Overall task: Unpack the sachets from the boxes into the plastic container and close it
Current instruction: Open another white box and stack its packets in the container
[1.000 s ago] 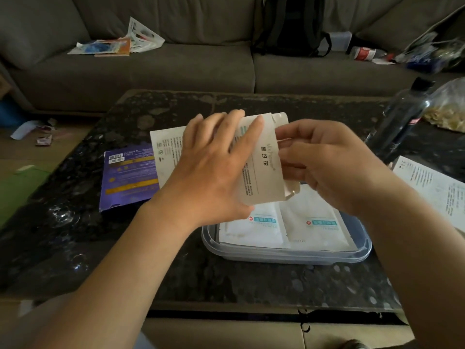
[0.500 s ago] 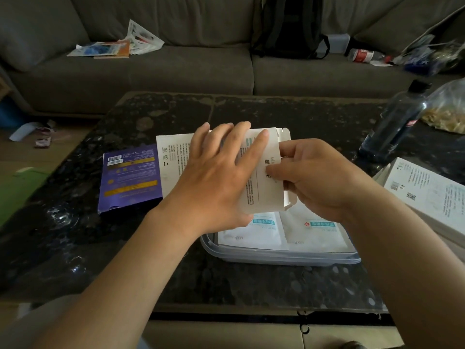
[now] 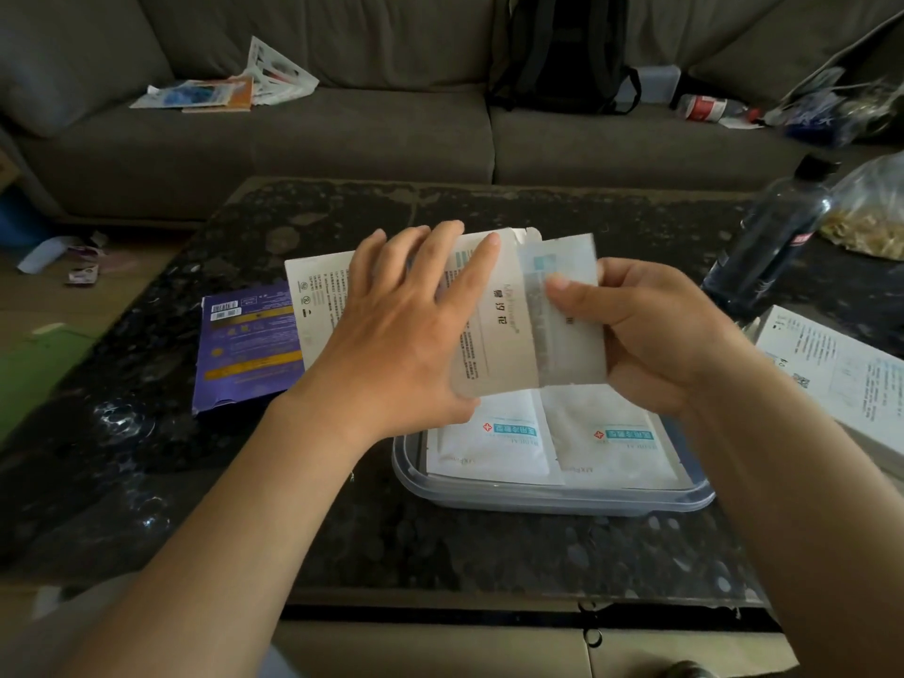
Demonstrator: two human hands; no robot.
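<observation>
My left hand (image 3: 406, 330) grips a flat white box (image 3: 494, 330) above the table, its open end facing right. My right hand (image 3: 650, 330) pinches white sachets (image 3: 562, 310) that stick partly out of that open end. Below the box stands a clear plastic container (image 3: 553, 501) with no lid on it. Two white sachets (image 3: 494, 447) with teal labels lie side by side inside. A flat purple box (image 3: 247, 342) rests on the table to the left.
A dark bottle (image 3: 768, 247) stands at the right, beside a clear bag of yellowish pieces (image 3: 875, 212). A white box with printed text (image 3: 841, 374) lies at the right edge. The dark stone table (image 3: 440, 545) sits before a grey sofa (image 3: 342, 134) holding papers and a backpack.
My right hand has drawn the sachets partway out of the box toward the right. The box stays in my left hand over the container.
</observation>
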